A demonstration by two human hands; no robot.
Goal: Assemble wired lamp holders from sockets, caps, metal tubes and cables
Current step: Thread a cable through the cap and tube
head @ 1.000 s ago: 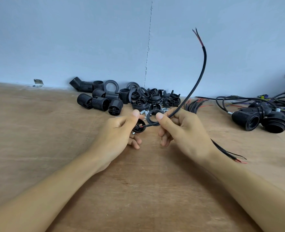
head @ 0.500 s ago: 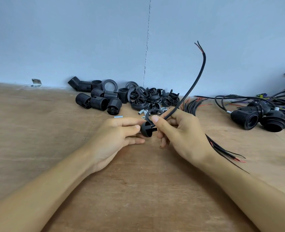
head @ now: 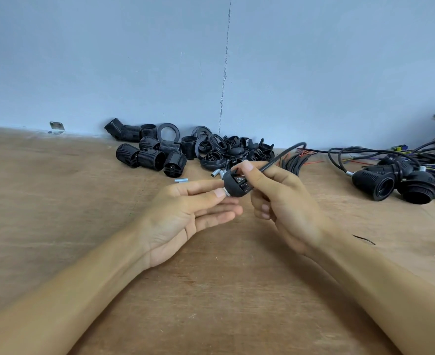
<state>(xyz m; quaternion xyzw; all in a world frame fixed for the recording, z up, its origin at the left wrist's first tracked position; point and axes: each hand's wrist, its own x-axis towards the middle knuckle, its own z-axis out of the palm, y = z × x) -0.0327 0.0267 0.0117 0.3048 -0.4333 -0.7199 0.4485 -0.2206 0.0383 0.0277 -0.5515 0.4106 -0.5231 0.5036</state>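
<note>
A black dome-shaped cap [head: 233,187] is gripped by my right hand [head: 285,201] above the wooden table [head: 57,201]. The same hand's thumb and index finger pinch a black cable [head: 284,156] that enters the cap's open side. From there the cable arcs up and to the right. A short metal tube [head: 227,192] sticks out of the cap's dome on the left. My left hand [head: 191,213] lies palm up beside it, thumb and index fingertip pinching that tube, the other fingers stretched out.
Black threaded sockets [head: 150,157], rings and caps [head: 224,149] are piled against the blue wall. Loose metal tubes [head: 181,180] lie in front of them. Spare cables [head: 297,162] fan out behind my right hand. Finished wired lamp holders [head: 375,184] lie at the right.
The cable end that stood high has dropped into a low arc. The cap has passed from my left hand into my right; my left hand has opened palm up and pinches the tube.
</note>
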